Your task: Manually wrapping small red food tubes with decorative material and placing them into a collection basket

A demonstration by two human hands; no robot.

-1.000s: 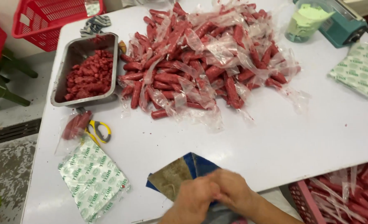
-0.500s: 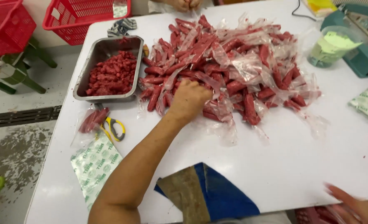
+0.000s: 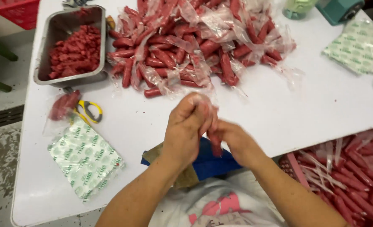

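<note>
The left hand and right hand meet over the near edge of the table, both closed on one red sausage. The left hand's fingers curl round its upper end, where a bit of clear wrapper shows above the knuckles; the right hand pinches the lower part from the side. The sausage hangs roughly upright between them, clear of the table top.

Just below the hands a blue pouch with a brown flap juts over the near edge. Beyond them, toward the far edge, lies the pile of wrapped sausages. At the far left corner a steel tray holds red unwrapped pieces. Near the left edge lie yellow scissors, a small bag with red pieces, and a green-printed packet; another such packet sits by the right edge. A red basket of sausages and loose wrappers stands off the near right corner.

Judging by the grip, the step in hand is stripping the film off this sausage. The next move calls for a firm hold on the meat while the other fingers peel the wrapper along its length, without snapping it
</note>
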